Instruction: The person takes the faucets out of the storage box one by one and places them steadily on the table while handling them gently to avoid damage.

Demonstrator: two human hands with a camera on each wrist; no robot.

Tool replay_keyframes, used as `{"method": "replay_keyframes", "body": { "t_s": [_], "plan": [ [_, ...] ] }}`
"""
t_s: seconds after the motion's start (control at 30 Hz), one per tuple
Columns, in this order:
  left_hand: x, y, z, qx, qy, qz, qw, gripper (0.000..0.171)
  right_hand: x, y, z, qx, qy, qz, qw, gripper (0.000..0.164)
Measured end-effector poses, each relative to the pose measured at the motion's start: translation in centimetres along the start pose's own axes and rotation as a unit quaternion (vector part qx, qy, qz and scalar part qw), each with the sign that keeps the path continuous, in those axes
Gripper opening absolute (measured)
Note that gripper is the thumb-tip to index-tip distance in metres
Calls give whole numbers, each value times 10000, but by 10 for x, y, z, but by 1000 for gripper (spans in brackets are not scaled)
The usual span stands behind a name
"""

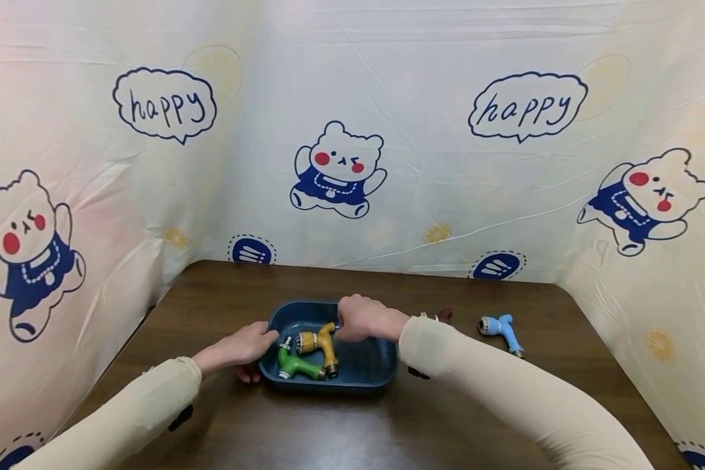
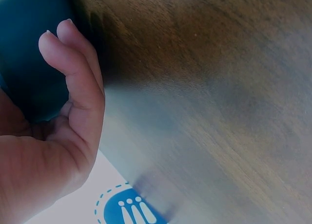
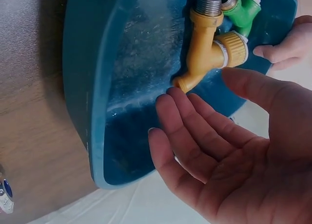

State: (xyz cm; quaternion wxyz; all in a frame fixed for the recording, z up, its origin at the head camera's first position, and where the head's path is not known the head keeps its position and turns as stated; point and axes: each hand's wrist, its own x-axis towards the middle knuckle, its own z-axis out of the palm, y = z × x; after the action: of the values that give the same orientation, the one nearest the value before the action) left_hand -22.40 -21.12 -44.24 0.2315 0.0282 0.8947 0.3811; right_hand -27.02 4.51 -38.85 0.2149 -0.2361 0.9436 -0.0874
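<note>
A dark blue basin [image 1: 358, 385] stands on the table with a yellow faucet [image 1: 327, 346] and a green faucet [image 1: 299, 367] lying in its left half. At the basin's left end my left hand [image 1: 241, 346] holds the wall, thumb at the rim and fingers along the outside. The left wrist view shows those bent fingers [image 2: 85, 73] beside the basin's side. Above the basin, my right hand [image 3: 234, 160] has loosely spread fingers and holds nothing. Its fingertips are close to the yellow faucet's spout; whether they touch it I cannot tell.
To the right on the wooden table [image 1: 211, 424] lies a light blue faucet [image 1: 505, 331]. A dark red piece [image 1: 444, 314] shows behind my right sleeve, mostly hidden. A printed curtain [image 1: 417, 183] stands around the back and sides of the table.
</note>
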Motion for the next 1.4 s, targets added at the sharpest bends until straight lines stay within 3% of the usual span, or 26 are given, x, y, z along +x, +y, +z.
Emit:
{"method": "replay_keyframes", "body": {
  "t_s": [0.33,0.9,1.4],
  "plan": [
    [1,2,-4,-11,-57,-31,10000,41,4,-4,1,91,-25,-2,10000,23],
    [-2,2,0,-31,11,-40,10000,40,10,-12,11,-184,-52,-114,9998,24],
    [-1,1,0,-56,-23,-91,9999,40,15,-21,21,-386,-211,123,9990,24]
  ]
}}
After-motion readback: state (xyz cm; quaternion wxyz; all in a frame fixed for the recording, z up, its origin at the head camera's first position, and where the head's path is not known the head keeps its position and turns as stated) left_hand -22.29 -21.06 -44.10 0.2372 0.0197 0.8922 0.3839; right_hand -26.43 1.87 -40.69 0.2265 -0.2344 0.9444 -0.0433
